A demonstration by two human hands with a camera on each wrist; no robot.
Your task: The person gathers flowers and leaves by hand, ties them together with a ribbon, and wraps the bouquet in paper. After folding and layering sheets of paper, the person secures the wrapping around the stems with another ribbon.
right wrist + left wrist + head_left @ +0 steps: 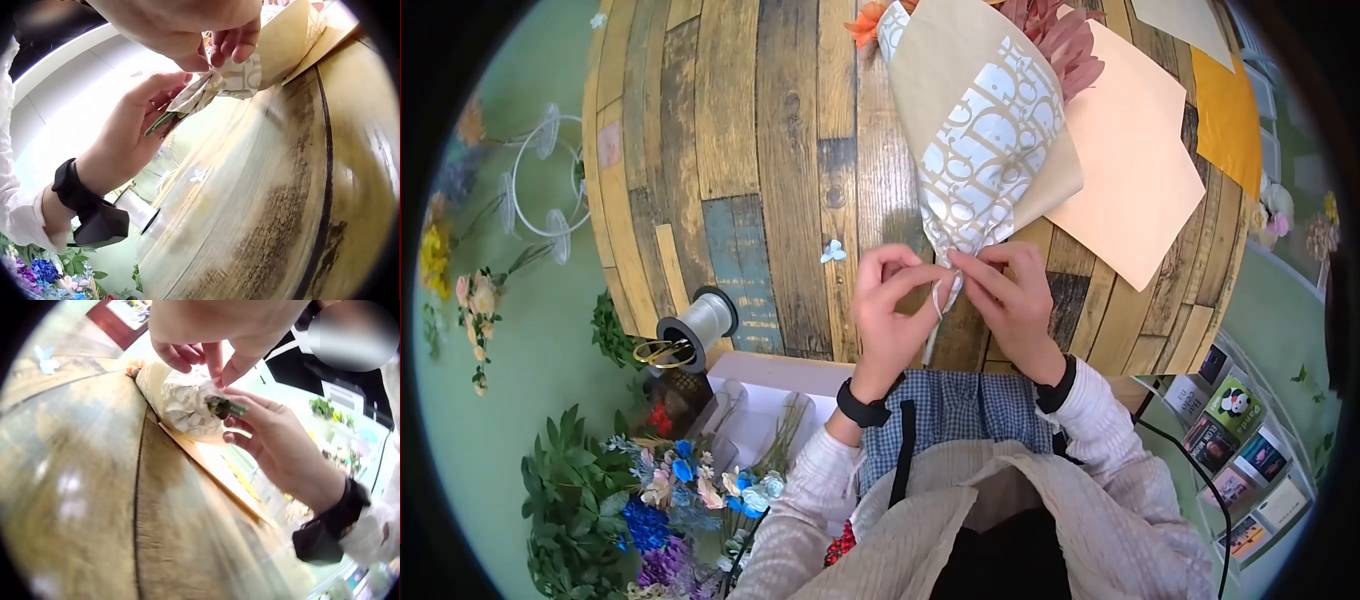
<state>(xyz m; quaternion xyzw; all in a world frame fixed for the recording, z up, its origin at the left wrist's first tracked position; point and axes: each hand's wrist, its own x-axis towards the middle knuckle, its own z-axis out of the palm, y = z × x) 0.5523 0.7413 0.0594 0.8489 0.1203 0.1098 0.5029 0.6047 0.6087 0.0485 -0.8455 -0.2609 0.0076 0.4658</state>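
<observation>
A bouquet (990,140) lies on the table, wrapped in tan paper with a white printed pattern. Orange and dusky red petals show at its far end. Its wrap gathers into a twisted neck at the near end, where green stems (160,123) poke out. My left hand (890,312) pinches a thin white tie (938,308) at this neck, thumb and forefinger together. From the other side my right hand (1017,298) pinches at the same neck, its fingertips close to the left ones. Fingers partly hide the tie, and I cannot tell whether the right hand grips tie or paper.
Peach paper sheets (1135,160) and an orange-yellow sheet (1228,120) lie right of the bouquet. A spool (700,325) stands at the table's left edge, and a small blue flower (833,250) lies nearer the middle. Artificial flowers (690,490) fill the lower left.
</observation>
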